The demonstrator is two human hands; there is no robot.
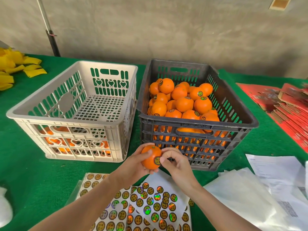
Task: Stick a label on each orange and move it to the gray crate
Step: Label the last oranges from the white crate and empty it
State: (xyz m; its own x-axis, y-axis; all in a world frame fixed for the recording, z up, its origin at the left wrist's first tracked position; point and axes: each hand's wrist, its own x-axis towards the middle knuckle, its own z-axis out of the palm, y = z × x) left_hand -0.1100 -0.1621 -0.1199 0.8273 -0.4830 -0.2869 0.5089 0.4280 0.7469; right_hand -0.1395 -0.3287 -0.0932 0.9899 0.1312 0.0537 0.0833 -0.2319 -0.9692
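Note:
My left hand point(135, 165) grips an orange point(149, 158) in front of the two crates. My right hand point(175, 161) has its fingers curled, and its thumb presses a round gold label point(157, 161) onto the orange's right side. The gray crate point(196, 127) on the right holds a heap of labelled oranges point(182, 101). Through the front slots of the white crate point(73, 114) on the left, a few oranges point(56, 140) show. Sheets of round holographic labels point(145, 207) lie under my forearms.
The green cloth table point(25, 167) carries yellow wrappers point(15, 67) at the far left, red flat boxes point(290, 110) at the right, and white papers and plastic bags point(260, 192) at the near right. A concrete wall stands behind the crates.

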